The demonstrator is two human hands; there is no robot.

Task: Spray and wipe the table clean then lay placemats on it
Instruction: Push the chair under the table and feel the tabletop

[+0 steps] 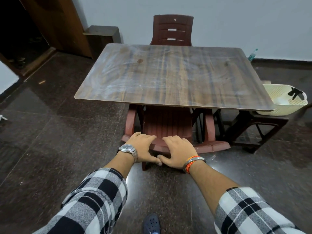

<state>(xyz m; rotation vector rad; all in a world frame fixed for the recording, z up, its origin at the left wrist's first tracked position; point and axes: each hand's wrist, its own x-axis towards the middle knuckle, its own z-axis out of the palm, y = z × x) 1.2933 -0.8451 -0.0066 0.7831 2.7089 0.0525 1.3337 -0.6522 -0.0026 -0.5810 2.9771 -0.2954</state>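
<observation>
Dark stone floor [50, 132], tabletop [168, 73] streaked, no placemats laid yet.
Tabletop's long axis is set left-right, one long edge toward the person; whitish streaks are seen, so wiping is judged unfinished, and placemats are all left. Near chair [167, 122] is tucked under it, its back gripped by left hand [143, 146] and right hand [179, 149], fingers curled over the top. Bottle [252, 55], likely the spray, is seen upright by the far-right wall.

Wood-grain table [168, 78] – bare top, whitish smeared streaks
</observation>
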